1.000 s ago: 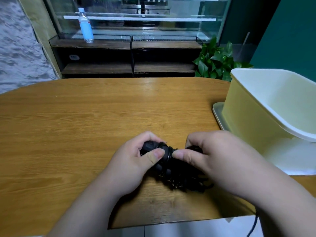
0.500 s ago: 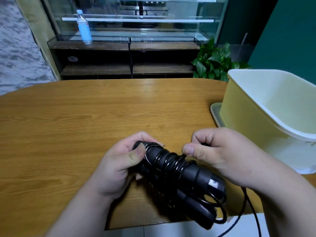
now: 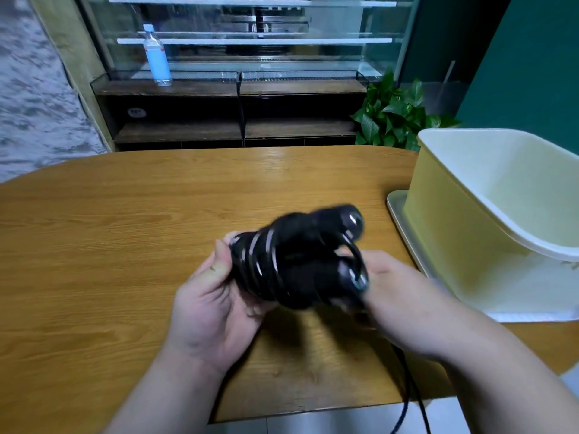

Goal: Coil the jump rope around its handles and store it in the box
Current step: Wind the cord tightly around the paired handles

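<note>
The black jump rope (image 3: 297, 261) is a blurred bundle held above the wooden table (image 3: 125, 245), its two handles side by side with rope coiled around them, handle ends pointing up and right. My left hand (image 3: 213, 302) grips the bundle's left end from below. My right hand (image 3: 401, 296) is at the bundle's right end, with a rope loop passing over its fingers. A loose length of rope (image 3: 407, 396) hangs down past the table's front edge. The pale yellow box (image 3: 454, 233) stands open at the right.
The box sits on a flat grey lid or tray (image 3: 396, 202) at the table's right edge. Beyond the table are a dark shelf unit (image 3: 238, 120) with a water bottle (image 3: 156, 57) and a green plant (image 3: 391, 117).
The bundle has been lifted and turned, so the handle ends now point up and right instead of down and right. My right hand moved from above the coils to the bundle's right end.
</note>
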The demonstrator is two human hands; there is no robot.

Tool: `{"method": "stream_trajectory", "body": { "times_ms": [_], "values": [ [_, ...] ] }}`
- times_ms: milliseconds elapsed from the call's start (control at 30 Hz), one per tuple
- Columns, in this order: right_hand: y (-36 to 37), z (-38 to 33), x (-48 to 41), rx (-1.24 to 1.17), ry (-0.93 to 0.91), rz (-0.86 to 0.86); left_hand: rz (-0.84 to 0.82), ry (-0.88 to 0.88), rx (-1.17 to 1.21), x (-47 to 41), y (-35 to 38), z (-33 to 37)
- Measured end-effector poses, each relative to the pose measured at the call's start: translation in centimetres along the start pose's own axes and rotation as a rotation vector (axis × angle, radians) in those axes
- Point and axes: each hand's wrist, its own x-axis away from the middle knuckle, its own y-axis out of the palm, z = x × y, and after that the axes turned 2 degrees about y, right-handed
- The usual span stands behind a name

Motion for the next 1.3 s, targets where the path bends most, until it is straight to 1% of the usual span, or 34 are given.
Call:
{"method": "stream_trajectory", "body": {
  "times_ms": [33,100,233,400,500,667,733,833,967,1033,1133,1233,1300],
  "values": [
    [0.0,0.4,-0.1,0.025,0.034,-0.015,0.007,0.034,0.05,-0.2,0.0,0.0],
    [0.2,0.3,0.0,0.11,0.084,-0.04,0.062,0.088,0.057,-0.5,-0.3,0.6],
    [0.7,-0.2,0.2,0.312,0.165,0.014,0.244,0.133,-0.103,-1.0,-0.3,0.3],
    [0.6,-1.0,0.7,0.495,0.205,0.026,0.457,0.115,-0.215,-1.5,-0.5,0.3],
    [0.2,-1.3,0.8,0.591,0.199,0.046,0.514,0.18,-0.34,-1.8,-0.9,0.4],
    [-0.5,-1.6,1.2,0.686,0.183,0.108,0.489,0.284,-0.575,-1.6,-0.7,0.4],
    [-0.7,-1.6,1.4,0.718,0.178,0.151,0.479,0.306,-0.634,-1.6,-0.8,0.4],
    [-1.3,-1.6,1.6,0.764,0.188,0.208,0.509,0.361,-0.778,-1.8,-1.3,0.4],
    [-2.1,-1.6,2.2,0.798,0.187,0.251,0.564,0.372,-0.866,-1.6,-1.6,0.7],
    [-2.0,-1.9,2.5,0.836,0.147,0.249,0.565,0.367,-0.921,-1.7,-1.5,0.7],
    [-1.8,-2.7,2.7,0.852,0.073,0.231,0.487,0.345,-0.997,-1.6,-1.1,0.6],
    [-2.1,-3.1,2.8,0.799,0.015,0.243,0.329,0.273,-1.041,-1.4,-0.8,0.7],
    [-2.2,-2.9,2.7,0.747,-0.034,0.282,0.211,0.21,-1.049,-1.3,-0.9,0.8]
  ]
}}
